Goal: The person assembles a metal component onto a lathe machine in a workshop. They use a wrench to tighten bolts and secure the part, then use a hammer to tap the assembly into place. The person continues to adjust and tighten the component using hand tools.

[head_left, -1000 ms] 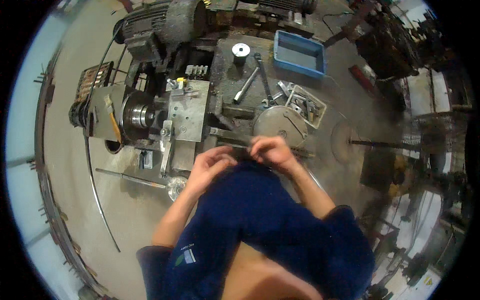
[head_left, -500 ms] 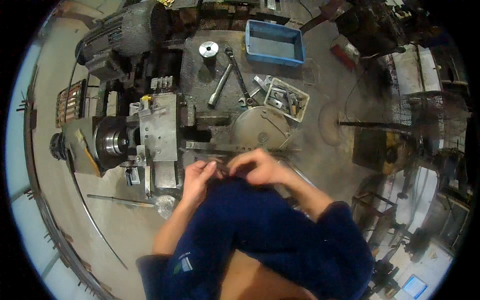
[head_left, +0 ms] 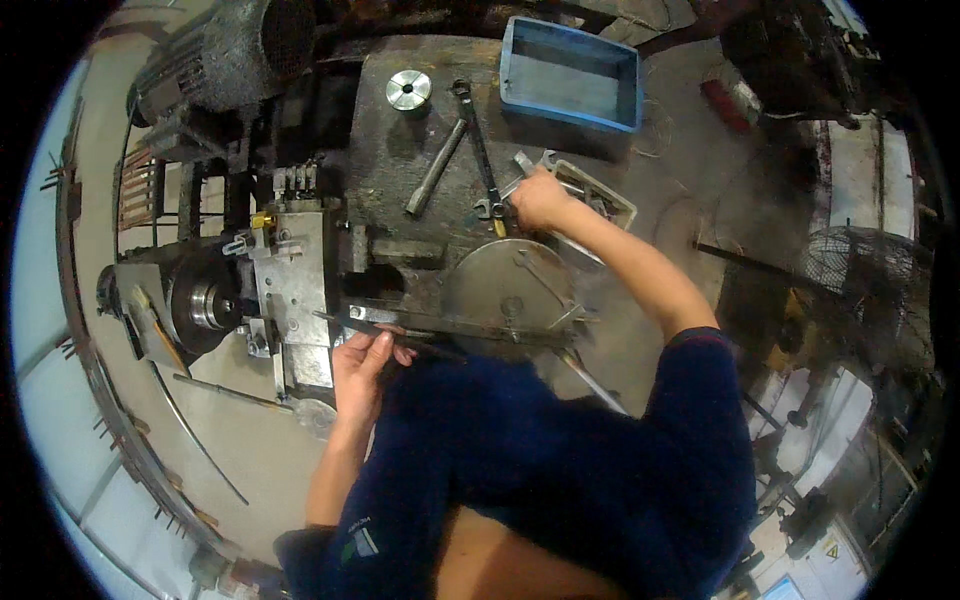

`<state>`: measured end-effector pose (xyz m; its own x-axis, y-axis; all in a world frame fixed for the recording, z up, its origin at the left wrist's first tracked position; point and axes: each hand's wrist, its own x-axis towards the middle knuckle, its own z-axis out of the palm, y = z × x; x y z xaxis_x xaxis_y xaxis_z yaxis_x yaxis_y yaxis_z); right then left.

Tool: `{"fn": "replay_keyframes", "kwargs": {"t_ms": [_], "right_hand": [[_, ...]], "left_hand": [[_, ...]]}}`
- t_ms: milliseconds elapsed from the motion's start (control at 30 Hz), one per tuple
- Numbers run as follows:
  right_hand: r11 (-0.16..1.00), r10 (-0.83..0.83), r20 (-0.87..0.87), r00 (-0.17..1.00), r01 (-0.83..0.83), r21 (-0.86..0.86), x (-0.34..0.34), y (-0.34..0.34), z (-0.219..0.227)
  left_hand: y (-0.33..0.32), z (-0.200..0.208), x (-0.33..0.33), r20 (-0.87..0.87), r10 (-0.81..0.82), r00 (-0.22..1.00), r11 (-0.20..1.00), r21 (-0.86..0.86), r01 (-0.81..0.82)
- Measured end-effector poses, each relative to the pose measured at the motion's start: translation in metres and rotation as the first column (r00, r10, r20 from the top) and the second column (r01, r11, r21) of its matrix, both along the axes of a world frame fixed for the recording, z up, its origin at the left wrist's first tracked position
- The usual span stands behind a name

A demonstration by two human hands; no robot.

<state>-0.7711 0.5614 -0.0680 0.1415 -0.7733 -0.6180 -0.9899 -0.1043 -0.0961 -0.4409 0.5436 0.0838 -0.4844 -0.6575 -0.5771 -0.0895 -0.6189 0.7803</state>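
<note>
A person, seen from above, wearing a navy blue, short-sleeved shirt [head_left: 570, 450].
The cloth is dark and plain, its folds fading into deep shadow across the front. On the left side of the chest sits a small emblem [head_left: 362, 541], part pale and part green, with a short line of light lettering close by. The left sleeve [head_left: 308, 553] and right sleeve [head_left: 696, 375] match the shirt's navy and end around the elbow. Below them, both the left hand [head_left: 365, 365] and right hand [head_left: 543, 198] are bare.
</note>
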Motion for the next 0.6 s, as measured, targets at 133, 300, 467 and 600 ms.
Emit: {"fn": "replay_keyframes", "kwargs": {"t_ms": [133,300,467,600], "right_hand": [[0.998,-0.061,0.062,0.996,0.061,-0.005,0.006,-0.006,-0.005],[0.983,-0.167,0.153,0.974,0.177,-0.057,0.015,-0.004,-0.02],[0.958,-0.286,0.148,0.947,0.28,0.062,0.022,-0.002,-0.005],[0.926,-0.376,0.137,0.917,0.377,0.02,0.025,-0.004,-0.019]], "left_hand": [[-0.005,0.0,-0.006,0.019,0.015,1.0,1.0,0.014,-0.015],[-0.007,-0.001,-0.01,0.054,0.005,0.999,1.0,0.005,-0.005],[-0.006,0.0,-0.01,0.053,0.021,0.998,1.0,0.017,-0.022],[-0.008,0.002,-0.006,0.033,0.037,0.999,0.999,0.005,-0.037]]}}
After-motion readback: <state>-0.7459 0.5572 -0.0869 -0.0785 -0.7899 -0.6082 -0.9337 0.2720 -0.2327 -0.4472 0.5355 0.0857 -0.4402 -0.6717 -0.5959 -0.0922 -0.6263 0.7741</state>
